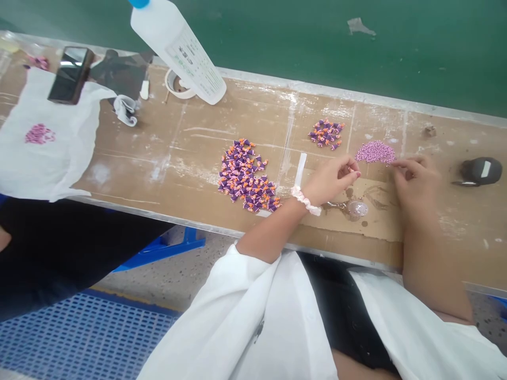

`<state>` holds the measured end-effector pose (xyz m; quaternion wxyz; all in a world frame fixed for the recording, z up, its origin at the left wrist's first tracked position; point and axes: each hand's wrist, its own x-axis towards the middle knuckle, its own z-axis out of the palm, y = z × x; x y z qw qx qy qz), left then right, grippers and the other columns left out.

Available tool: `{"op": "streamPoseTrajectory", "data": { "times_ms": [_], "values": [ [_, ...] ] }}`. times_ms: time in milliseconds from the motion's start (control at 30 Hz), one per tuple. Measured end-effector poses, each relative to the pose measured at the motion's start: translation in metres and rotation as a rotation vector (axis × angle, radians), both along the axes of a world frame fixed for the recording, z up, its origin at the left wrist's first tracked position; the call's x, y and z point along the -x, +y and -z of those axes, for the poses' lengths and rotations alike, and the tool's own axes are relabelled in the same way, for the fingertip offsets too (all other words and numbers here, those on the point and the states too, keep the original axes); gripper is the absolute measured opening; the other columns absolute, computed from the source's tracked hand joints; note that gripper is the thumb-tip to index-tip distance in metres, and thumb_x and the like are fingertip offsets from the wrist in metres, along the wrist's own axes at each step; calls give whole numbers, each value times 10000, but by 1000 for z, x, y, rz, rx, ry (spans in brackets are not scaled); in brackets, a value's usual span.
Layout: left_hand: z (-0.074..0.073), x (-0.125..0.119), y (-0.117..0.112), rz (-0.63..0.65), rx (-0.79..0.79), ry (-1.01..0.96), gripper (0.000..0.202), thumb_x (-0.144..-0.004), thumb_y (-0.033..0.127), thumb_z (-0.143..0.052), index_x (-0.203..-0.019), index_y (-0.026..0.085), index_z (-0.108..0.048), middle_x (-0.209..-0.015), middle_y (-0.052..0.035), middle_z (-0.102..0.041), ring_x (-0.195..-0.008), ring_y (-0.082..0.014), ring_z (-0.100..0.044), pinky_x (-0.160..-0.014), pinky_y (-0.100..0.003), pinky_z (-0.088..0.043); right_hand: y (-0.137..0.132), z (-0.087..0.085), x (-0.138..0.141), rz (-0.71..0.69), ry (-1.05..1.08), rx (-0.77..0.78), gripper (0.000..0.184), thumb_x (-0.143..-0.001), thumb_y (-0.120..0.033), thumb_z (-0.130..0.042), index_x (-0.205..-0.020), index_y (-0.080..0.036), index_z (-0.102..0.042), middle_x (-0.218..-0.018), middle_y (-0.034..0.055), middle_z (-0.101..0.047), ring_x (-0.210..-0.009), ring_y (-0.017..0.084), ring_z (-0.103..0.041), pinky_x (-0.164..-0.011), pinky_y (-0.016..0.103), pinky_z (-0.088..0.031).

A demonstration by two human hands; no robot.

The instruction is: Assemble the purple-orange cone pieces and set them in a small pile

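Observation:
My left hand (335,178), with a pale scrunchie (306,200) round the wrist, is closed in a pinch just left of a pile of tiny pink pieces (375,152). Whatever it holds is too small to name. At the right edge of that pile, the fingertips of my right hand (415,182) come together; the hand is partly blurred, and anything between the fingers is hidden. Below the hands, a clear, shiny lump (357,209) sits on a cardboard sheet (380,229) with wet-looking smears. Small purple and orange figures lie in a large heap (247,179) and a smaller heap (327,133).
A white bottle (182,53) with a blue cap stands by a tape roll (178,87) at the back. Further left are a phone (71,74) and a white cloth (75,132) bearing pink pieces. A black object (479,171) lies right. Another person's dark-clothed leg (79,243) is at left.

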<state>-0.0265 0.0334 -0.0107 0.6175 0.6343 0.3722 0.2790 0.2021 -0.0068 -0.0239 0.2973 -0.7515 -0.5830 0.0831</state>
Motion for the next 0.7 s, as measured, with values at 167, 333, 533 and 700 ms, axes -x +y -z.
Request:
{"op": "streamPoseTrajectory", "data": {
  "times_ms": [167, 333, 533, 700],
  "values": [
    [-1, 0, 0, -13, -21, 20, 101, -843, 268, -526, -818, 170, -529, -704, 25, -557, -638, -70, -513, -639, -225, -395, 0, 7, -1, -23, 22, -1, 110, -765, -307, -668, -832, -240, -725, -870, 29, -578, -664, 135, -462, -730, 344, -427],
    [-1, 1, 0, -24, -17, 37, 108, -843, 275, -522, -815, 170, -525, -716, 23, -552, -658, -74, -512, -641, -223, -393, 3, 12, -2, -27, 34, 12, 122, -766, -339, -650, -789, -232, -703, -859, 33, -579, -680, 154, -482, -740, 368, -429],
    [-4, 1, -2, 11, -6, 20, 80, -863, 239, -487, -827, 170, -508, -677, 40, -541, -604, -57, -515, -619, -212, -398, 10, 16, 2, -17, 105, 6, 152, -752, -378, -625, -731, -229, -609, -869, 49, -558, -758, 195, -479, -727, 375, -415],
    [-5, -4, -9, 56, 146, -153, 70, -862, 243, -514, -869, 174, -520, -642, 57, -519, -564, -42, -526, -590, -196, -430, 6, 7, 9, -64, 406, -95, 286, -780, -511, -600, -757, -249, -488, -708, -7, -458, -616, 152, -415, -563, 312, -365]
  ]
}}
